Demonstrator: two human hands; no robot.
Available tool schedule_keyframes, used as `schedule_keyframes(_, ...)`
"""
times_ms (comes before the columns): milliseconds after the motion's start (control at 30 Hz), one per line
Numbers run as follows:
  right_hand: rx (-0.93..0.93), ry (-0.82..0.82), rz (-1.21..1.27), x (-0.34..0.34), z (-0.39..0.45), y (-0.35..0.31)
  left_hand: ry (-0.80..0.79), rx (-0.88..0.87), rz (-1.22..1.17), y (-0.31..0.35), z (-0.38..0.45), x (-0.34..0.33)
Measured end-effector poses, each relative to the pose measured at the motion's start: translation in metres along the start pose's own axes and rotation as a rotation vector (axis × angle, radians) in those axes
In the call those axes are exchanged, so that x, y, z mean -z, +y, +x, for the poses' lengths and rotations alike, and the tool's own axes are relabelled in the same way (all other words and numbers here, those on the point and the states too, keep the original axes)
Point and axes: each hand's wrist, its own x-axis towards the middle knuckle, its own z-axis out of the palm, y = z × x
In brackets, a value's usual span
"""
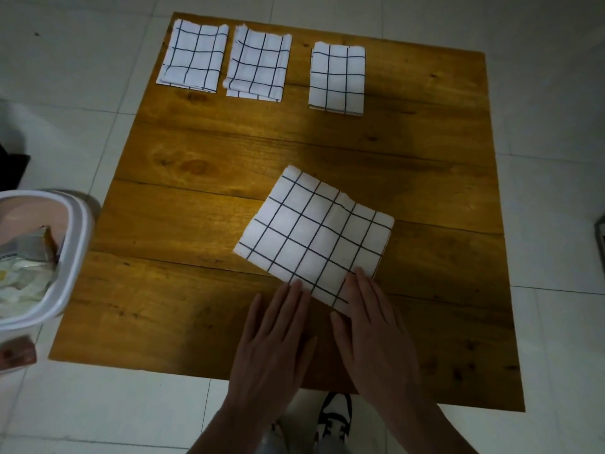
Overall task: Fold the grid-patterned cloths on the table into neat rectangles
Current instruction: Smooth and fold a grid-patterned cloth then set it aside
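Observation:
A white cloth with a black grid [314, 234] lies folded and turned at an angle on the wooden table [196, 224], near its front. My left hand [275, 339] lies flat with straight fingers, its fingertips touching the cloth's near edge. My right hand [370, 326] lies flat too, its fingers pressing on the cloth's near corner. Three more grid cloths lie folded as rectangles along the far edge: one at the left [193, 55], one beside it [258, 63] and one nearer the middle [337, 78].
A white plastic bin [73, 244] holding wrappers stands on the tiled floor just off the table's left edge. My shoe [334, 417] shows below the table's front edge. Pale floor tiles surround the table.

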Motion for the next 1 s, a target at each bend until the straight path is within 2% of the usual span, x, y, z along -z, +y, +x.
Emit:
schedule_keyframes(300, 0.185, 0.044, -0.099, 0.001, -0.015, 0.0, 0.037, 0.022, 0.122, -0.031, 0.021, 0.014)
schedule_keyframes(433, 0.182, 0.043, -0.083, -0.002, -0.015, -0.006, 0.105, 0.08, 0.056, -0.018, 0.025, 0.017)
schedule_keyframes(567, 0.211, 0.107, -0.055, -0.011, -0.014, -0.004, 0.1, -0.114, 0.021, 0.01, 0.004, 0.004)
schedule_keyframes(633, 0.199, 0.124, -0.012, -0.013, -0.013, -0.001, 0.068, -0.158, 0.026, 0.016, -0.009, -0.008)
schedule_keyframes(700, 0.205, 0.115, -0.001, -0.012, -0.012, 0.004, 0.038, -0.135, 0.039, 0.018, -0.018, -0.016)
schedule_keyframes(867, 0.367, 0.052, -0.122, -0.01, -0.015, 0.02, 0.029, -0.106, 0.045, 0.013, -0.023, -0.016)
schedule_keyframes(1000, 0.359, 0.004, -0.119, -0.017, -0.021, 0.022, 0.036, -0.083, 0.033, 0.011, -0.02, -0.016)
